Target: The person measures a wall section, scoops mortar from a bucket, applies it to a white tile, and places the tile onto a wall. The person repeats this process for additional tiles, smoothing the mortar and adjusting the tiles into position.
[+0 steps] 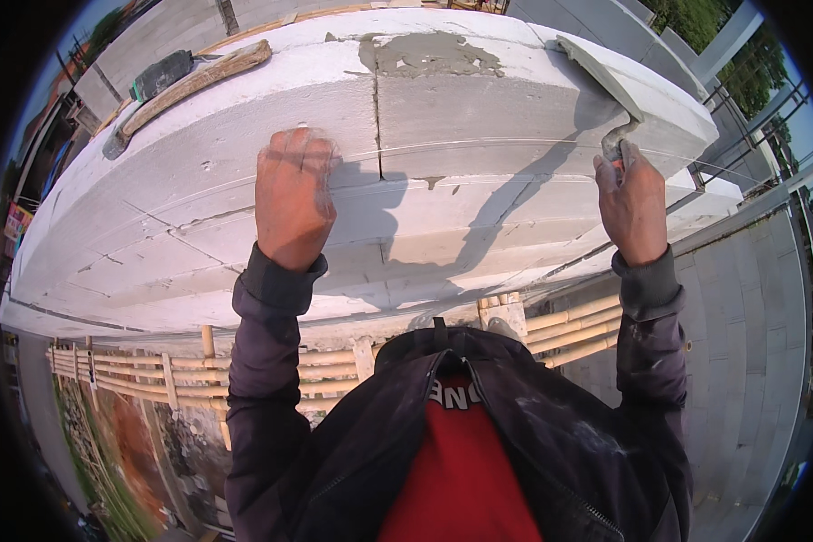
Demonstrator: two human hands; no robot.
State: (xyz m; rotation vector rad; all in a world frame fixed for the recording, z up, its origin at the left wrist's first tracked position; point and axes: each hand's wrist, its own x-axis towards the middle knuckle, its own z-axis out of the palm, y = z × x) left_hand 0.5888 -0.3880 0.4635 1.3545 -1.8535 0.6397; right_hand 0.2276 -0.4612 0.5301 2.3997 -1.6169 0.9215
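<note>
A wall of pale blocks (271, 108) spans the view in front of me. My right hand (637, 200) is wrapped round the handle of a trowel (598, 74), whose bent neck rises above my fingers and whose blade lies over the wall's top edge. My left hand (295, 190) is curled into a fist in front of the wall's face; its inner side is hidden, so whether it holds anything does not show. Grey mortar (438, 54) is smeared over the top of the blocks, across a vertical joint.
A hammer (194, 90) with a wooden handle rests on the wall's top at the left, beside a dark tool (163, 74). A thin string (479, 142) runs along the wall's face. Bamboo poles (574, 325) form scaffolding below. More block walls stand at the right.
</note>
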